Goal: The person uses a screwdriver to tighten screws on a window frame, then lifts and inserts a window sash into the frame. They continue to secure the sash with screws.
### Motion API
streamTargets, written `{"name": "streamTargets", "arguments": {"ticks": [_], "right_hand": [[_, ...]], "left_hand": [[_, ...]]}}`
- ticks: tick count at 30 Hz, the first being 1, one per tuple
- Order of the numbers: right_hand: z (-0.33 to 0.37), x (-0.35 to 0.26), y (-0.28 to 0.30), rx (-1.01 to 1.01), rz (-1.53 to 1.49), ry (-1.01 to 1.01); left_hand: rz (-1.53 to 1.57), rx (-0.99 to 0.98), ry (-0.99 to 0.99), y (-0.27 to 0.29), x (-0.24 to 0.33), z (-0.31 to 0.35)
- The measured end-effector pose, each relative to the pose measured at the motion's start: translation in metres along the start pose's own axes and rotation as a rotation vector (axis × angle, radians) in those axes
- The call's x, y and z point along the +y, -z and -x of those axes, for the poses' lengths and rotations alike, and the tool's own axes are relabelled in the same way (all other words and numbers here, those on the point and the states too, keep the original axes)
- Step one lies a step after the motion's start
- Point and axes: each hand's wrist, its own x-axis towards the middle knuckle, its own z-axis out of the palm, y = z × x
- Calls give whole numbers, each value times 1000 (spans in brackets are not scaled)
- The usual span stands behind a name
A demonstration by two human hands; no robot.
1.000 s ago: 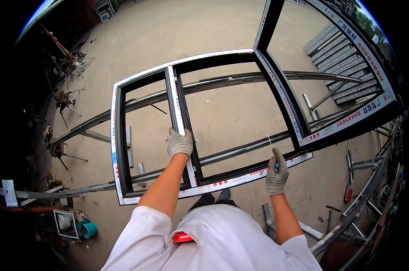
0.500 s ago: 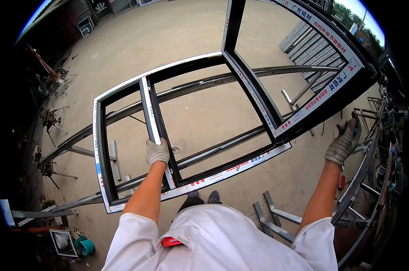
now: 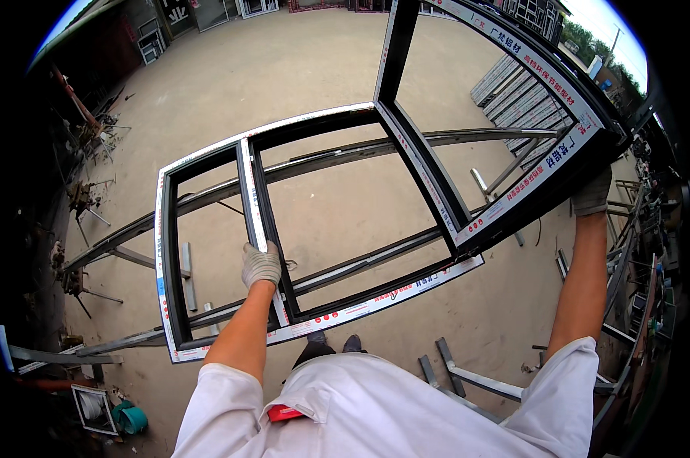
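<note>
A black window frame point(image 3: 383, 301) with white printed protective film lies across a metal stand, with a narrow upright bar dividing it. My left hand point(image 3: 262, 266), in a striped work glove, is closed around that dividing bar near the frame's near side. A matching sash point(image 3: 539, 177) stands swung up and open from the frame's right side, tilted toward the right. My right hand point(image 3: 592, 194), gloved too, is at the sash's outer near corner. Its fingers are hidden by the sash, so their grip does not show.
The long rails of the metal stand point(image 3: 337, 162) run beneath the frame. Film-wrapped profiles point(image 3: 524, 95) are stacked at the far right. Metal legs point(image 3: 482, 382) stand near my right side, with racks point(image 3: 627, 305) beyond. A teal bucket point(image 3: 130, 418) sits at the lower left.
My right hand has gone from open air beside the sash up to its outer corner, fingers now out of sight. My left hand stays on the dividing bar.
</note>
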Motion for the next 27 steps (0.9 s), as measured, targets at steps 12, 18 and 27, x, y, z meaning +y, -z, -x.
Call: {"name": "streamTargets", "arguments": {"ticks": [12, 18, 27], "right_hand": [[-14, -63, -60, -351, -1056, -207], [-7, -30, -61, -300, -1069, -251], [31, -42, -107, -304, -965, -378]], "left_hand": [[-25, 33, -1, 5, -8, -1], [-50, 39, 17, 4, -12, -7], [-29, 16, 31, 12, -6, 0]]}}
